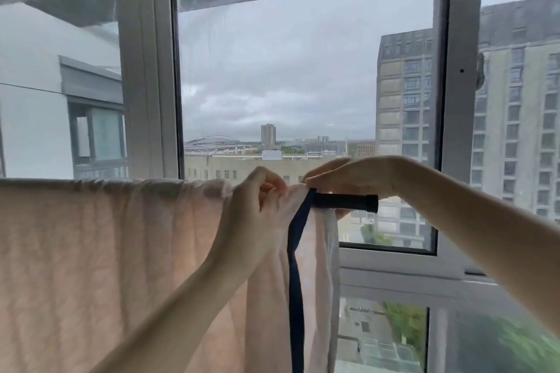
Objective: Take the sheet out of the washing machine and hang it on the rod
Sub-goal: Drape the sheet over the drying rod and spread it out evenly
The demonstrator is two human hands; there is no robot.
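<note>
Head view: sheet [106, 251] hangs draped over rod [345, 201], covering it from the left edge to near its bare black end. Left hand [257, 200] pinches the bunched top fold at the sheet's right edge. Right hand [348, 175] reaches over the rod, fingers curled down on the same fold; exact grip partly hidden. Dark strap [295, 266] hangs from the rod at that spot. Judgement: step is spreading the edge. Slide the fold toward the rod end, keep both sides hanging evenly, avoid trapping the strap.
</note>
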